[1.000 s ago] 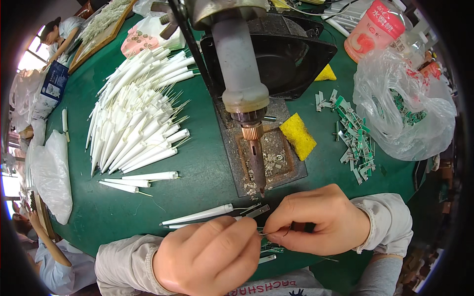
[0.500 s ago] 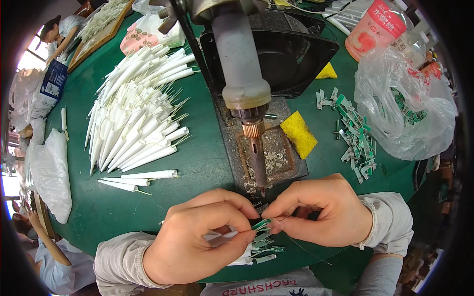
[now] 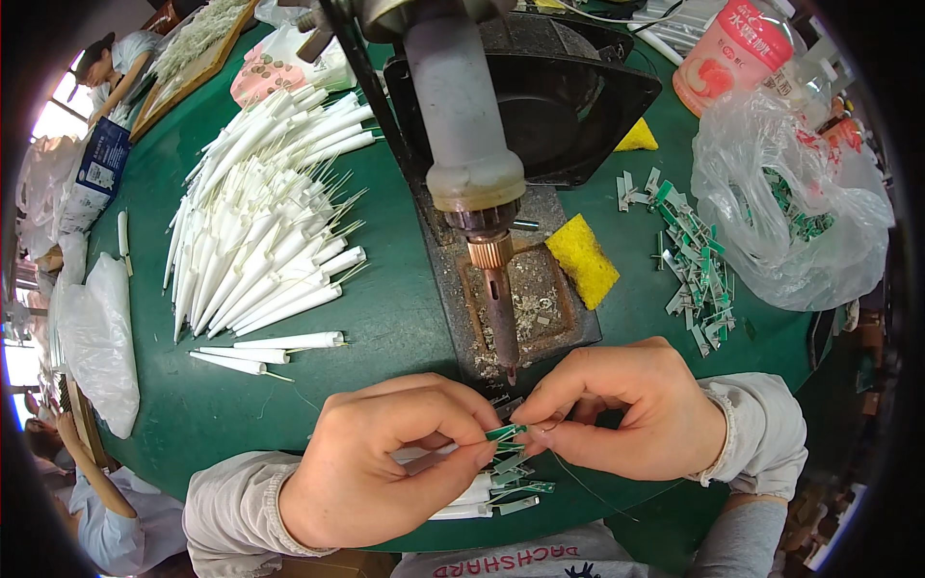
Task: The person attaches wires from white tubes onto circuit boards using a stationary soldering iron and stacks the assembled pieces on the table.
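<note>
Near the table's front edge, my left hand (image 3: 390, 462) is closed in a pinch on a small green circuit board (image 3: 503, 433). My right hand (image 3: 626, 409) has its thumb and forefinger pressed together at the board's right end. From those fingers a thin wire (image 3: 590, 486) trails down to the right. Under my hands lies a bunch of white tapered tubes (image 3: 464, 509) with small green boards (image 3: 515, 486) at their ends, partly hidden by my left hand. Just beyond my fingertips, the tip of an upright soldering iron (image 3: 499, 318) points down.
A large pile of white tapered tubes (image 3: 255, 231) lies to the left. Loose green boards (image 3: 703, 275) are heaped on the right, beside a clear plastic bag (image 3: 790, 222). A yellow sponge (image 3: 583, 260) rests near the iron, with a black fan (image 3: 540, 106) behind. Another person (image 3: 120, 63) sits far left.
The circuit board and my left fingertips have shifted slightly up and to the left. My right hand stays almost in place, still pinching.
</note>
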